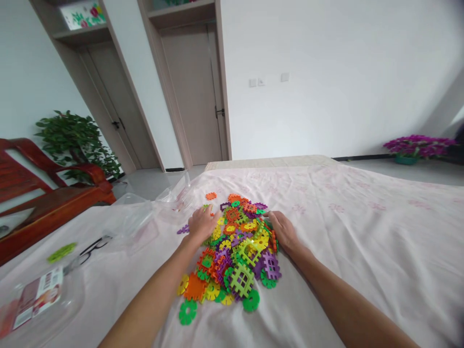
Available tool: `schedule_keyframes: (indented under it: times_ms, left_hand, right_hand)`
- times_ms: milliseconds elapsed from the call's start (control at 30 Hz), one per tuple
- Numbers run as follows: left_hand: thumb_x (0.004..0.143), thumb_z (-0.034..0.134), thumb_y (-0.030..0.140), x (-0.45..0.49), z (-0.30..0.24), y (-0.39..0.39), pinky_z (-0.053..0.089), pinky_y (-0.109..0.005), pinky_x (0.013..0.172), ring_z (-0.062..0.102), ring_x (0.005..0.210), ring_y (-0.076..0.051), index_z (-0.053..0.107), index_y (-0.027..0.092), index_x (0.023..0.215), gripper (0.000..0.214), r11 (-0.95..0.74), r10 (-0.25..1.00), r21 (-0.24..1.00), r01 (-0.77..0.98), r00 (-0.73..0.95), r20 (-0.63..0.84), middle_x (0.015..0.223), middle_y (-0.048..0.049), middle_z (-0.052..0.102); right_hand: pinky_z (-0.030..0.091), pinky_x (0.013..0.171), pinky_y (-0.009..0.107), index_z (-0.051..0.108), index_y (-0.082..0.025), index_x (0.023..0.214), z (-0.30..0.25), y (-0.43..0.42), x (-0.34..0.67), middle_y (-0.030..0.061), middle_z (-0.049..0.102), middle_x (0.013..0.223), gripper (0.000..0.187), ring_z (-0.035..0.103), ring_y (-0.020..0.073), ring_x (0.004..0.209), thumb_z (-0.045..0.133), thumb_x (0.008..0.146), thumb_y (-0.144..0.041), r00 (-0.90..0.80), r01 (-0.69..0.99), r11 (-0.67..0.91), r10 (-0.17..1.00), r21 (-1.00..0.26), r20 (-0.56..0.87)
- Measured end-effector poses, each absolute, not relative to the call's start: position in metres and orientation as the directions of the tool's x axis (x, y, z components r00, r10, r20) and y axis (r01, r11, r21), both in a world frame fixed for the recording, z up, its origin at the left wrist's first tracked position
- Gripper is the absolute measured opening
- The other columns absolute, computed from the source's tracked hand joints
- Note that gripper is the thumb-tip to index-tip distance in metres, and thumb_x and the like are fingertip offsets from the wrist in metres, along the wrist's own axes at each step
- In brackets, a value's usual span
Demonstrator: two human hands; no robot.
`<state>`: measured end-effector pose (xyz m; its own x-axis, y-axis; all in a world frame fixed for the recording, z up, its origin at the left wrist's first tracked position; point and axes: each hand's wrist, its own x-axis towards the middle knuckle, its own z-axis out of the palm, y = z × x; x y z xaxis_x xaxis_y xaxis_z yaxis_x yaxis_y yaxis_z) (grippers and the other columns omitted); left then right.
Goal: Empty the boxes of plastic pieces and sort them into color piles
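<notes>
While plastic pieces [239,246] lie heaped between left hand [203,223] and right hand [284,230], grips unclear.

No text legible. Left of the pile of plastic pieces [235,239], a clear container [70,299] bears a printed label [38,297], its lettering too blurred to read.

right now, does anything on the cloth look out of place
Slightly: a lime-green piece lies far left by a clear plastic container, and an orange piece sits just beyond the pile, both separate from it.

Plastic pieces [236,238] partly hide one another; bench [67,197] cropped left; label [39,296] print unreadable.
</notes>
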<state>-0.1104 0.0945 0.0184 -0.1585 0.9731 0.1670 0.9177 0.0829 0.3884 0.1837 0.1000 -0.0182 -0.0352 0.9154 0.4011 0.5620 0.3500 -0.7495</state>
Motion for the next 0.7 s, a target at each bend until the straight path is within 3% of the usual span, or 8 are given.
schedule_keyframes:
  times_ms: [100, 233, 333, 433, 533, 600, 700]
  left_hand:
    - [0.085, 0.033, 0.069, -0.119, 0.003, 0.103, 0.024, -0.065, 0.106, 0.032, 0.139, -0.041, 0.045, 0.03, 0.141, 0.069, 0.24, 0.962, 0.301, 0.923, -0.267, 0.055, 0.153, -0.0139, 0.039]
    - [0.086, 0.031, 0.068, -0.102, -0.007, 0.097, 0.024, -0.068, 0.103, 0.037, 0.136, -0.042, 0.046, 0.03, 0.14, 0.068, 0.234, 0.966, 0.275, 0.933, -0.254, 0.039, 0.151, -0.0147, 0.042]
    - [0.087, 0.031, 0.064, -0.085, -0.001, 0.087, 0.031, -0.063, 0.101, 0.044, 0.131, -0.04, 0.053, 0.029, 0.134, 0.062, 0.126, 0.989, 0.319, 0.939, -0.142, 0.029, 0.143, -0.013, 0.052]
    - [0.084, 0.04, 0.064, -0.078, 0.013, 0.084, 0.042, -0.047, 0.095, 0.057, 0.117, -0.034, 0.064, 0.031, 0.12, 0.054, 0.01, 1.0, 0.391, 0.92, 0.0, -0.027, 0.129, -0.0077, 0.064]
    - [0.085, 0.042, 0.058, -0.081, 0.026, 0.098, 0.047, -0.036, 0.083, 0.067, 0.098, -0.027, 0.071, 0.029, 0.097, 0.043, 0.024, 1.0, 0.382, 0.924, -0.016, -0.024, 0.104, -0.005, 0.074]
    - [0.088, 0.038, 0.052, -0.085, 0.033, 0.116, 0.046, -0.037, 0.084, 0.066, 0.098, -0.029, 0.071, 0.026, 0.093, 0.042, 0.075, 0.996, 0.343, 0.936, -0.089, 0.024, 0.1, -0.0078, 0.074]
    - [0.089, 0.035, 0.051, -0.089, 0.035, 0.149, 0.04, -0.046, 0.096, 0.059, 0.115, -0.033, 0.067, 0.025, 0.109, 0.046, 0.129, 0.982, 0.301, 0.945, -0.163, 0.092, 0.119, -0.0128, 0.068]
  right_hand:
    - [0.045, 0.095, 0.039, 0.071, -0.019, 0.097, -0.019, 0.101, 0.184, 0.0098, 0.07, 0.103, 0.056, 0.061, 0.026, 0.104, 0.028, 0.097, -0.055, -0.032, 0.559, 0.375, 0.901, -0.739, 0.433]
    - [0.045, 0.096, 0.04, 0.072, -0.019, 0.095, -0.02, 0.101, 0.185, 0.0093, 0.07, 0.102, 0.056, 0.061, 0.0263, 0.103, 0.029, 0.096, -0.056, -0.039, 0.555, 0.371, 0.906, -0.745, 0.422]
    - [0.045, 0.095, 0.039, 0.072, -0.02, 0.095, -0.021, 0.101, 0.185, 0.0087, 0.07, 0.101, 0.057, 0.061, 0.0258, 0.102, 0.029, 0.096, -0.057, -0.046, 0.545, 0.369, 0.91, -0.753, 0.413]
    - [0.045, 0.095, 0.039, 0.072, -0.02, 0.094, -0.023, 0.101, 0.185, 0.0084, 0.069, 0.102, 0.057, 0.061, 0.025, 0.101, 0.029, 0.096, -0.057, -0.023, 0.515, 0.367, 0.909, -0.774, 0.416]
    - [0.044, 0.098, 0.039, 0.071, -0.021, 0.092, -0.025, 0.102, 0.187, 0.0084, 0.068, 0.105, 0.055, 0.06, 0.0247, 0.105, 0.029, 0.096, -0.056, 0.054, 0.497, 0.364, 0.893, -0.788, 0.446]
    - [0.042, 0.1, 0.039, 0.071, -0.021, 0.092, -0.026, 0.104, 0.189, 0.0086, 0.067, 0.108, 0.053, 0.058, 0.0246, 0.108, 0.029, 0.096, -0.054, 0.111, 0.498, 0.354, 0.879, -0.792, 0.463]
    - [0.041, 0.102, 0.04, 0.071, -0.021, 0.095, -0.026, 0.106, 0.191, 0.0086, 0.066, 0.109, 0.05, 0.057, 0.0244, 0.11, 0.031, 0.096, -0.051, 0.152, 0.501, 0.328, 0.877, -0.8, 0.455]
